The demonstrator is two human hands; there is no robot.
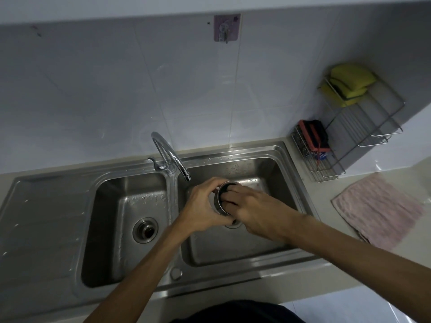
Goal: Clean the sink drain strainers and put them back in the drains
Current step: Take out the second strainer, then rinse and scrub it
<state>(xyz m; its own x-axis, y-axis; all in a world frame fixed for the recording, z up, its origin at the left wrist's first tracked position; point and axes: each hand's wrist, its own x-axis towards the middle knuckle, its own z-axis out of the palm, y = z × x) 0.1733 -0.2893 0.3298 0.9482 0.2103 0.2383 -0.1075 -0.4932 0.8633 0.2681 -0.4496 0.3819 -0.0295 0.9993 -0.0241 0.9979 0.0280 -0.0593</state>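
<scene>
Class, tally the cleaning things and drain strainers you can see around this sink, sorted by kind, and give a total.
Drain strainers: 2, one held in both hands, one in the left basin
Yellow sponges: 2, stacked on the wire rack
Pink-and-black scrub pad: 1
Pink cloth: 1
Total: 6

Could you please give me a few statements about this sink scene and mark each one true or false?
1. The left hand holds a metal strainer over the right basin. True.
2. Water is running from the faucet. False: no stream shows at the spout.
3. The left basin's drain has its strainer in place. True.
4. The pink cloth lies in the left basin. False: it lies on the counter, right of the sink.
5. The right hand rests on the counter. False: its fingers reach into the strainer.
</scene>
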